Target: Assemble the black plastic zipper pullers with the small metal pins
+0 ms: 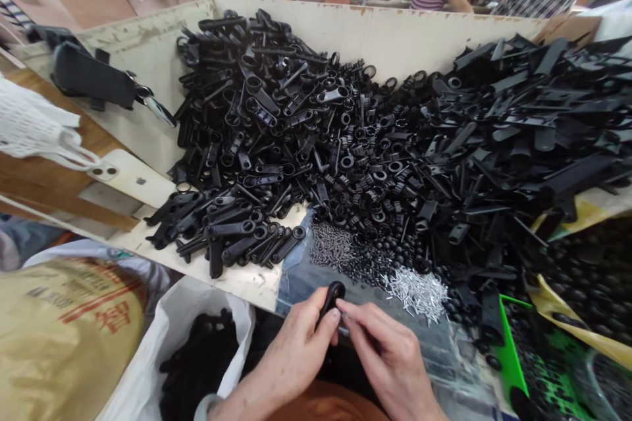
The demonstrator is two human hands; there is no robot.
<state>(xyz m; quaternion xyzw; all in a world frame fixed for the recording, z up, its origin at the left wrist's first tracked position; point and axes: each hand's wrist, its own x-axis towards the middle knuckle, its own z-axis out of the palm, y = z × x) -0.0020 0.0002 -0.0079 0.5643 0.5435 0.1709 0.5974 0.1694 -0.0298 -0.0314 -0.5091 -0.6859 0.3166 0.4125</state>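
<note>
At the near edge of the worktop (266, 284), the left hand (303, 332) clasps 1 black part (335, 291); the right hand (384, 342), fingertips nearly together, touches it, any hold unclear. Likely light, stiff, slick: grip its sides. Beyond lie pins (417, 293).

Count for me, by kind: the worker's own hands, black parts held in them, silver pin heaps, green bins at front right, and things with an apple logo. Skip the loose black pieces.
Left hand and right hand: 2
Held black part: 1
Silver pin heap: 1
Green bin: 1
Pale apple-logo item: 1
Total: 6
</note>
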